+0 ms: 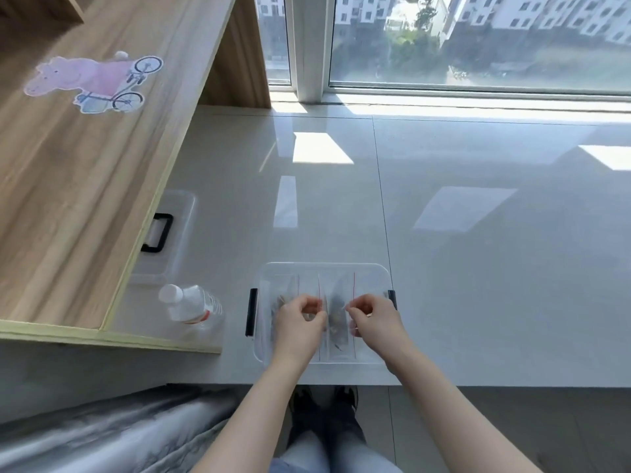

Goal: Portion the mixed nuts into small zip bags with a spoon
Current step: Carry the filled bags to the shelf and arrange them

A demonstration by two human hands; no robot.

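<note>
Bright daylight enters through the window (478, 39), throwing glaring patches on the glossy sill (444, 206); wide-angle bending curves the edges, and detail looks soft overall.

A clear plastic box (323, 314) with black side clips sits at the near edge of a pale, glossy ledge (478, 250) below a window. Small zip bags (336, 322) with red seal lines lie inside it, some holding dark nuts. The left hand (300, 319) and the right hand (374, 319) are above the box, fingers curled and pinching one clear bag between them. A capped water bottle (191, 307) lies near the ledge's left edge, beside a wooden desk (85, 165).
</note>
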